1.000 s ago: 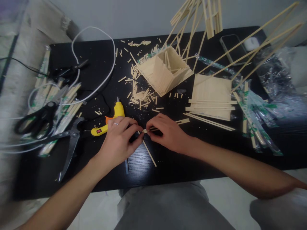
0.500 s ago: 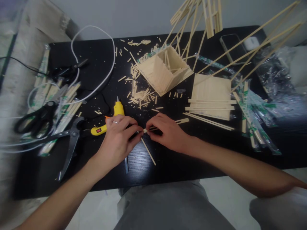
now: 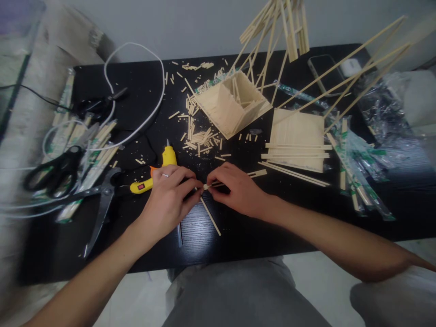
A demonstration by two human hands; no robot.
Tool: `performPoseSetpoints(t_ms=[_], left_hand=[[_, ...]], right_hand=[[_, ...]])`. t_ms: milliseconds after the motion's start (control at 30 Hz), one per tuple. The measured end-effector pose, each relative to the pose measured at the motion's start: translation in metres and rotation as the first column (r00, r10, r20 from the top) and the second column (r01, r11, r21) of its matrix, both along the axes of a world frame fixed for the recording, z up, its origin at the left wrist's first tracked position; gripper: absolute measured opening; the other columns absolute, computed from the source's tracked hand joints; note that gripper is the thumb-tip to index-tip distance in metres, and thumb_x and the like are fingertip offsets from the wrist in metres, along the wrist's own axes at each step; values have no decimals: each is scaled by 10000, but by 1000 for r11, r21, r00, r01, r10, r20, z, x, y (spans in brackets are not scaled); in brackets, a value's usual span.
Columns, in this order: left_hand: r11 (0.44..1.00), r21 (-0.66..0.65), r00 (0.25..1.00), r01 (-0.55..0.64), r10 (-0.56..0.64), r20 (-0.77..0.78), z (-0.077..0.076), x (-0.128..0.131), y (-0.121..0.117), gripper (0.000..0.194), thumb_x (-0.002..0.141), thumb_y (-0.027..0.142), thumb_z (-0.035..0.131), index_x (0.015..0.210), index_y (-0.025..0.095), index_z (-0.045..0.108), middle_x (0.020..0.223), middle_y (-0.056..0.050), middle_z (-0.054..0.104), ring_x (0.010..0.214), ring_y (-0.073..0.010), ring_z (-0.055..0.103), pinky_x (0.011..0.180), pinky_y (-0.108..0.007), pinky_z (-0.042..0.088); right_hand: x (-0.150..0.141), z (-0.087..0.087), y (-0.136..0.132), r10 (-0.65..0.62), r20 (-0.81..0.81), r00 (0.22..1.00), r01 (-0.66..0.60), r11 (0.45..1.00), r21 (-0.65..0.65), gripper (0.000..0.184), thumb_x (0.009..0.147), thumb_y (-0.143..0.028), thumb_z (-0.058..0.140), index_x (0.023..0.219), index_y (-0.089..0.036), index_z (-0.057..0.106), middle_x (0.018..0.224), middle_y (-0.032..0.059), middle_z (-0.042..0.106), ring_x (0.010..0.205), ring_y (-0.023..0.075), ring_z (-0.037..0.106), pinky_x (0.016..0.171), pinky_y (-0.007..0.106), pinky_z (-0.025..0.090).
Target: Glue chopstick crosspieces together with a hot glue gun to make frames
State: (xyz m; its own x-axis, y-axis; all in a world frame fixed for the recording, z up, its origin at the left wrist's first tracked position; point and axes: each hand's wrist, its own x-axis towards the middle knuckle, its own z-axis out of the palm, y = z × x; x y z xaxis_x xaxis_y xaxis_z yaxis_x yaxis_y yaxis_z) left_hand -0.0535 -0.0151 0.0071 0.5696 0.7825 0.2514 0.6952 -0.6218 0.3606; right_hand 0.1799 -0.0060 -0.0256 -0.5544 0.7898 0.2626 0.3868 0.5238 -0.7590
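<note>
Nearest to us on the worktop (image 3: 245,238), a slim shiny piece (image 3: 180,236) pokes out beneath the left hand (image 3: 172,193), and a single stick (image 3: 211,219) slants from under its fingertips. That hand's thumb and fingertips come together; we cannot tell what, if anything, is between them. The right hand (image 3: 235,188) pinches a pair of sticks (image 3: 259,173) near one end, the rest running out behind its fingers; we take the short grip as a way to steady that tip, which sits between both hands. Beyond the left knuckles lies the yellow glue gun (image 3: 169,156), nose pointing away, probably to spare the fingers. Farther right, loose sticks lie across a flat stick panel (image 3: 298,131), seemingly within easy reach. Farther back we see offcuts (image 3: 202,136) heaped beside a stick box (image 3: 235,106), perhaps swept out of the way.
</note>
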Motion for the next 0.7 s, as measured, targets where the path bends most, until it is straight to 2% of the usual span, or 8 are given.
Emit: performPoseSetpoints(t_ms=[700], left_hand=[[1000, -3, 1000, 3, -3, -25, -1, -2, -1, 117, 1045, 278, 655, 1046, 240, 766, 1083, -59, 737, 1050, -258, 621, 920, -443, 380]], right_hand=[[1, 1, -1, -23, -22, 999, 22, 999, -29, 91, 995, -140, 656, 1025, -223, 635, 1019, 47, 759, 1003, 233, 663, 909, 388, 527]])
